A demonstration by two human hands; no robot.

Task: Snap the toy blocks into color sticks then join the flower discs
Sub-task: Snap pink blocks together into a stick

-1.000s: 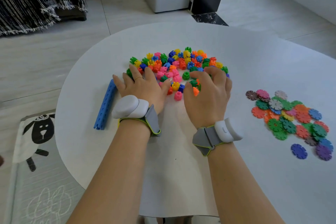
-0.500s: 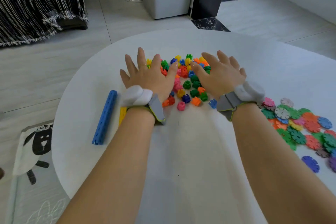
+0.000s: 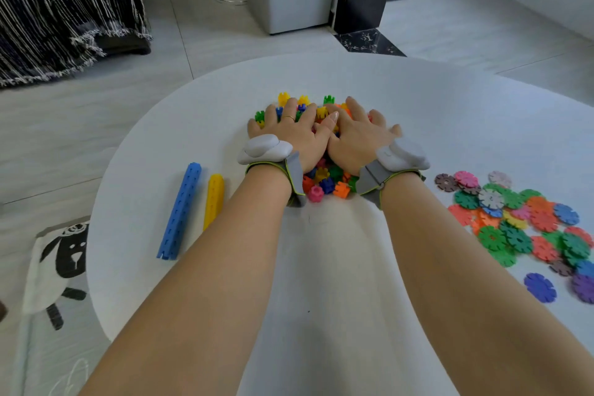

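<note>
- While both lie flat on the heap, the left hand point(image 3: 295, 135) and the right hand point(image 3: 360, 138) have straight, slightly spread fingers and thumbs nearly touching. They press or cover and, as far as I can see, grasp nothing.
- The loose toy blocks point(image 3: 324, 180) sit mid-table, mostly hidden under the palms, with a few peeking out by the wrists and beyond the fingertips.
- They look like small, hard, light plastic with studded ends. I'd guess they skid and scatter easily on the smooth white table point(image 3: 321, 315), so each is best pinched by its side faces, leaving the stud and socket ends free to snap.
- A finished blue stick point(image 3: 180, 212) and a shorter yellow stick point(image 3: 213, 199) lie side by side just left of the left forearm. They are stiff, but probably come apart if bent, so hold them near the joint.
- The flower discs point(image 3: 514, 222) are spread in an overlapping pile well to the right. They are thin, notched and flat to the surface, so a fingernail under an edge would lift one.
- No box, tray or bowl is in sight, and everything lies straight on the tabletop.
</note>
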